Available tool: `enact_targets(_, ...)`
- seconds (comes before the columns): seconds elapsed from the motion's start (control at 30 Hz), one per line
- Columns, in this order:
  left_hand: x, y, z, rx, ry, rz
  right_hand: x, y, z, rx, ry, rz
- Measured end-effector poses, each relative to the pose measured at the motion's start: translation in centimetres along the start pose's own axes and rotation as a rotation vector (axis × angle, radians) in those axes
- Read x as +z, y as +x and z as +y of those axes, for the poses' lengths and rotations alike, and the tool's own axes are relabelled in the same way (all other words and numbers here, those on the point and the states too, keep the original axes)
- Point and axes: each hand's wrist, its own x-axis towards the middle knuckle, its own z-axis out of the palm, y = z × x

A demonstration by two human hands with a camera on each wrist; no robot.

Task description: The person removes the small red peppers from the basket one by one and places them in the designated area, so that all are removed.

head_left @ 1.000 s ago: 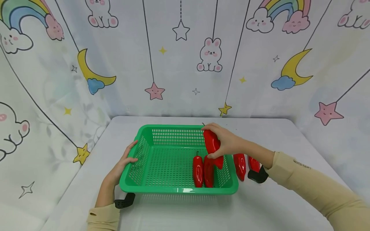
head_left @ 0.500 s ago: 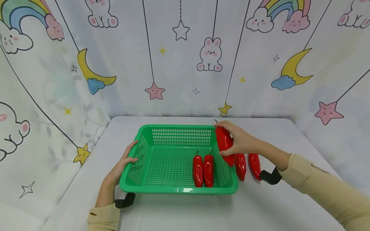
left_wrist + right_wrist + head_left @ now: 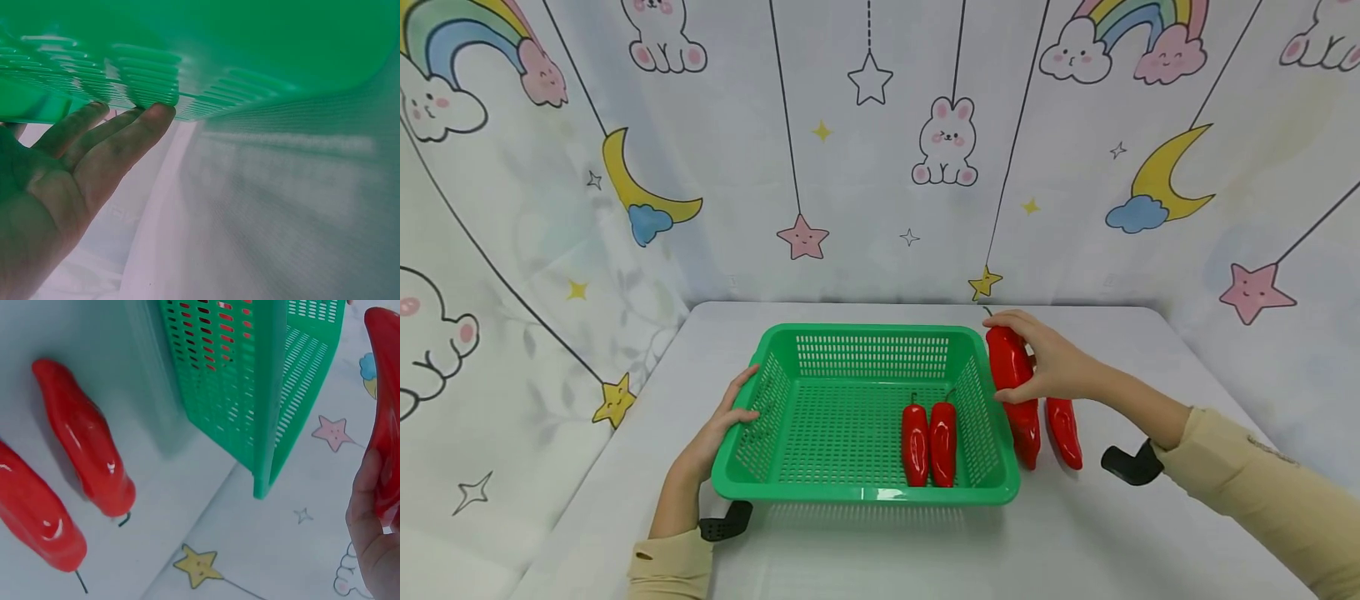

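My right hand [image 3: 1056,367] pinches a red chili pepper [image 3: 1009,358] between thumb and fingers, just outside the right rim of a green plastic basket [image 3: 865,496]. In the right wrist view the held pepper [image 3: 389,406] shows at the right edge, the hand [image 3: 372,531] below it. The left hand [image 3: 711,437] grips the basket's left rim, thumb over the rim. Seen from the left wrist, its straight fingers [image 3: 125,147] touch the slotted outer wall. Inside the basket, two red peppers [image 3: 914,446] [image 3: 943,443] lie side by side at the right.
Two more red peppers [image 3: 87,440] [image 3: 37,509] lie on the white table [image 3: 820,558], right of the basket. In the head view the held pepper partly covers one of them. Behind the table hangs a patterned cloth [image 3: 865,192].
My right hand has carried its pepper rightward, from above the inside of the basket to past the right rim. The left hand and the basket have stayed put.
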Motion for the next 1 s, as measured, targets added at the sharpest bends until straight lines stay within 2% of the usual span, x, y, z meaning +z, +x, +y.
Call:
enact_targets(0.43,0.0,0.0,0.0,0.004,-0.014,-0.007,-1.3,-1.6,1.1,0.039,0.022,0.034)
enact_targets(1.0,0.0,0.0,0.0,0.011,-0.009,-0.011,-3.2,-3.5,2.6,0.060,-0.056,0.053)
